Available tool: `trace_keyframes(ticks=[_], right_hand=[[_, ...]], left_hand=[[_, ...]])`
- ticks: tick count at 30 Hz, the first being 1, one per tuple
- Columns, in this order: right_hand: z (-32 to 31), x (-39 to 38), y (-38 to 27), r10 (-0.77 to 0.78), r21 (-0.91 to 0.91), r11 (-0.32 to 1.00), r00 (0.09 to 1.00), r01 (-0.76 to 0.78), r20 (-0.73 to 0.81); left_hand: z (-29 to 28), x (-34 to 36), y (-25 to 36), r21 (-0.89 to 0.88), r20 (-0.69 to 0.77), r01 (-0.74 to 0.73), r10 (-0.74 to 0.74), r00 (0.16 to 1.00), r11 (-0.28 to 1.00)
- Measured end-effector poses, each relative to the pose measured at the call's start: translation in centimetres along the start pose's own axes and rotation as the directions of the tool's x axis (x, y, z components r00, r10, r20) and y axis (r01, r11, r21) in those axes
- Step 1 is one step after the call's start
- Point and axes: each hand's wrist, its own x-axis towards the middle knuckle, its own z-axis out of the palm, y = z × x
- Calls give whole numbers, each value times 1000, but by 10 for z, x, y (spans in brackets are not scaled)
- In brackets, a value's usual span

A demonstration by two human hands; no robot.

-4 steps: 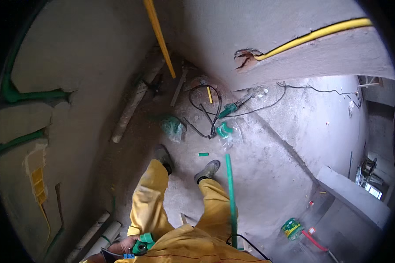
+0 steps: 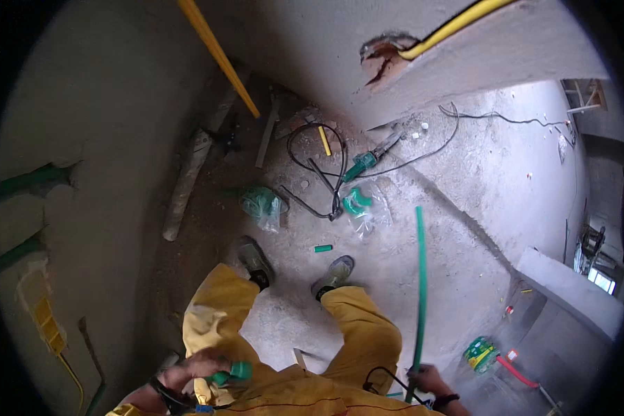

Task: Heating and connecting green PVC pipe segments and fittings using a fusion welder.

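Over my left thigh, my left hand (image 2: 206, 362) is closed around a green pipe fitting (image 2: 240, 371), whose rounded end sticks out past my fingers. A dark band circles that wrist. On the right, beside my right knee, my right hand (image 2: 428, 380) is wrapped round the lower part of a long green plastic pipe (image 2: 421, 277). The pipe stands nearly upright in the picture, its upper end free above the floor. Between and ahead of my shoes, a short green pipe piece (image 2: 323, 248) lies on the floor.
Ahead lie a green-bodied power tool (image 2: 360, 166), a looped black cable (image 2: 289, 149), a yellow pipe offcut (image 2: 324, 141) and clear bags with green fittings (image 2: 357, 201). A dusty pipe (image 2: 187, 184) lies near the left wall. A green-yellow round container (image 2: 481, 355) stands at right.
My right hand has come into view on the green pipe, which has shifted right. My left hand has moved up and forward with the fitting. The whole view has shifted slightly.
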Motion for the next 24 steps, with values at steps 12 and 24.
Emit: trace_keyframes(ticks=[12, 24], right_hand=[[-70, 443, -113, -101, 199, 953, 863, 227, -496], [-69, 491, -137, -341, 316, 793, 808, 522, -480]], left_hand=[[-292, 426, 38, -16, -587, -107, 77, 806, 994], [-327, 436, -12, -636, -592, -399, -87, 801, 660]])
